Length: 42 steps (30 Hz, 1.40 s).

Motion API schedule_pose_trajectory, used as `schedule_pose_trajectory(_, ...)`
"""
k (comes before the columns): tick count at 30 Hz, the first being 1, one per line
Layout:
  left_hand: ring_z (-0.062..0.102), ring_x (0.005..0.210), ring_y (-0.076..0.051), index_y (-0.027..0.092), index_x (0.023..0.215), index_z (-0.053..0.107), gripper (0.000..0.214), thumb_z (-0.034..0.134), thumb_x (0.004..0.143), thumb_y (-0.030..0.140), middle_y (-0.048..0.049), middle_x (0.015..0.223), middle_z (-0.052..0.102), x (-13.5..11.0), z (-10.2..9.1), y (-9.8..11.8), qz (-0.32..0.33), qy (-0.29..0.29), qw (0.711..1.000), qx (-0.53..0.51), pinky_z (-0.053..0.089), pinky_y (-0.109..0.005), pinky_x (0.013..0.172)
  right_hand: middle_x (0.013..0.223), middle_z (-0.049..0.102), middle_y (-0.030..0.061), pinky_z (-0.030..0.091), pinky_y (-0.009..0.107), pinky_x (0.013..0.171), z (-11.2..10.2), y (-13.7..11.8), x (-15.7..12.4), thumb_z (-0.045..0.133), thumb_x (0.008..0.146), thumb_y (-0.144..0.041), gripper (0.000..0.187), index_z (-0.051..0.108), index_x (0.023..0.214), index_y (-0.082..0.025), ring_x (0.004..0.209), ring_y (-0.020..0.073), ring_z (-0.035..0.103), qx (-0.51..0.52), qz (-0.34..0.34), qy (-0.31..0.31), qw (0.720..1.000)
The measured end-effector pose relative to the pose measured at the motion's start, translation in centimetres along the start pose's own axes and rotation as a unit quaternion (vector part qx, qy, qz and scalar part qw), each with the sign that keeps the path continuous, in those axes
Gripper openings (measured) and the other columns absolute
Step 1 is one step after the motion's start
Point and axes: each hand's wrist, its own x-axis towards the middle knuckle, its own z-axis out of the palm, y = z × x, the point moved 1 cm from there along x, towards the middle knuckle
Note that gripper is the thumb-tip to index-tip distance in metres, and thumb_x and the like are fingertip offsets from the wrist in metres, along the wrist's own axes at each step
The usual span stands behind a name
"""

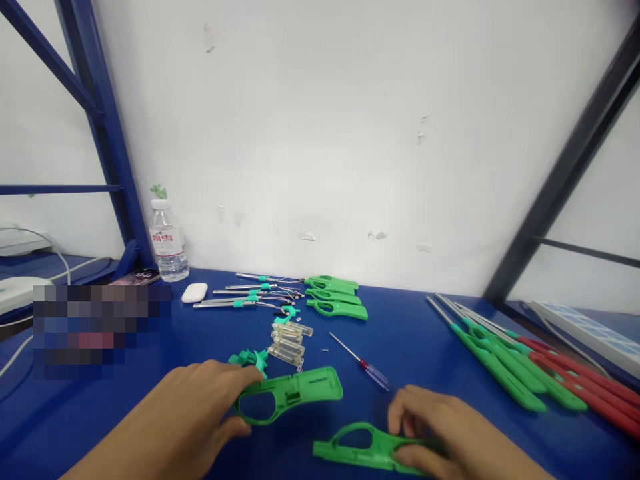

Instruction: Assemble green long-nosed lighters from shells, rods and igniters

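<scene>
My left hand [200,407] rests on the blue table [415,333], fingers pinching the loop end of a green plastic handle shell [290,395] that lies flat. My right hand [450,430] is curled over the end of a second green handle shell [360,448] near the front edge. Just beyond the left hand lie small teal trigger pieces [250,360] and several clear plastic parts [289,341]. A thin screwdriver with a red and clear handle [363,363] lies between the hands, further back.
Three partly built green lighters with metal tubes [300,293] lie at the back. Finished green and red long lighters [525,367] are piled at right. A water bottle [168,241], a white earbud case [195,292] and a blue rack post [107,127] stand at left.
</scene>
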Motion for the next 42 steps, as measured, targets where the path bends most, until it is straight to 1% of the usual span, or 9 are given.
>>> schedule_pose_trajectory(3,0.077,0.106,-0.036,0.038,0.111,0.083,0.030,0.076,0.084,0.026,-0.0043,0.119,0.082,-0.4,1.8,0.8,-0.009,-0.070,0.997,0.007,0.057,-0.046,0.092,0.086,0.081,-0.0026,0.058,0.025,0.072,-2.3,3.2,-1.1,0.069,0.095,-0.045,0.018,0.076,0.088,-0.030,0.076,0.0209,0.077,0.027,-0.013,0.098,0.995)
schedule_pose_trajectory(7,0.071,0.121,-0.032,0.038,0.123,0.078,0.043,0.073,0.087,0.014,-0.0025,0.130,0.077,-0.4,3.8,2.1,0.032,-0.065,0.997,-0.034,0.052,-0.044,0.105,0.088,0.085,0.0037,0.061,0.031,0.062,-4.3,7.4,-1.1,0.068,0.090,-0.062,0.037,0.081,0.094,-0.028,0.075,0.0285,0.081,-0.014,0.053,0.215,0.975)
schedule_pose_trajectory(15,0.067,0.129,-0.032,0.040,0.136,0.072,0.072,0.081,0.077,0.000,-0.0016,0.139,0.072,0.8,2.3,4.5,0.061,-0.124,0.990,-0.023,0.053,-0.042,0.107,0.091,0.086,0.0101,0.064,0.050,0.084,-2.8,11.1,1.1,0.067,0.086,-0.063,0.042,0.083,0.094,-0.025,0.088,0.0374,0.082,-0.031,0.086,0.243,0.966)
schedule_pose_trajectory(18,0.069,0.125,-0.028,0.039,0.132,0.074,0.051,0.077,0.091,0.010,-0.0006,0.134,0.073,1.0,1.0,3.6,0.073,-0.064,0.995,-0.014,0.053,-0.040,0.107,0.105,0.084,0.0163,0.058,0.061,0.097,-2.8,9.8,1.1,0.066,0.086,-0.062,0.046,0.082,0.101,-0.022,0.102,0.0429,0.078,-0.038,0.074,0.274,0.958)
schedule_pose_trajectory(21,0.069,0.121,-0.027,0.031,0.124,0.076,0.025,0.064,0.105,0.020,-0.0034,0.127,0.074,2.9,-0.9,1.6,0.066,0.017,0.997,0.045,0.055,-0.040,0.104,0.117,0.082,0.0092,0.057,0.048,0.104,-2.2,6.2,0.9,0.062,0.097,-0.059,0.038,0.081,0.109,-0.028,0.112,0.0328,0.076,-0.020,0.012,0.254,0.967)
schedule_pose_trajectory(24,0.065,0.128,-0.030,0.021,0.128,0.072,0.023,0.064,0.106,0.019,-0.0101,0.131,0.071,6.4,-2.5,-1.4,0.036,0.046,0.994,0.096,0.051,-0.049,0.112,0.124,0.080,0.0066,0.053,0.045,0.110,-0.9,1.9,1.1,0.060,0.103,-0.050,0.030,0.080,0.114,-0.030,0.120,0.0300,0.072,0.019,-0.051,0.179,0.982)
schedule_pose_trajectory(29,0.070,0.116,-0.028,0.018,0.136,0.066,0.035,0.071,0.106,0.036,-0.0115,0.137,0.067,10.8,-3.1,-6.2,-0.011,0.028,0.985,0.168,0.062,-0.050,0.097,0.123,0.076,0.0042,0.049,0.039,0.112,1.4,-2.9,2.2,0.067,0.104,-0.037,0.017,0.077,0.116,-0.029,0.121,0.0262,0.069,0.055,-0.094,0.086,0.990)
schedule_pose_trajectory(33,0.071,0.114,-0.028,0.018,0.136,0.066,0.035,0.071,0.106,0.037,-0.0115,0.137,0.067,11.1,-2.5,-8.3,-0.006,0.003,0.985,0.175,0.062,-0.049,0.096,0.124,0.075,-0.0002,0.045,0.033,0.113,2.4,-3.9,3.0,0.086,0.091,-0.025,0.027,0.077,0.116,-0.030,0.124,0.0236,0.067,0.084,-0.093,0.010,0.992)
schedule_pose_trajectory(42,0.070,0.115,-0.028,0.018,0.136,0.066,0.035,0.071,0.107,0.037,-0.0116,0.137,0.067,11.5,-1.9,-10.1,0.021,-0.020,0.990,0.141,0.062,-0.049,0.096,0.117,0.077,-0.0010,0.046,0.031,0.107,1.8,-3.9,2.6,0.087,0.087,-0.020,0.026,0.080,0.110,-0.029,0.120,0.0248,0.067,0.103,-0.049,-0.007,0.993)
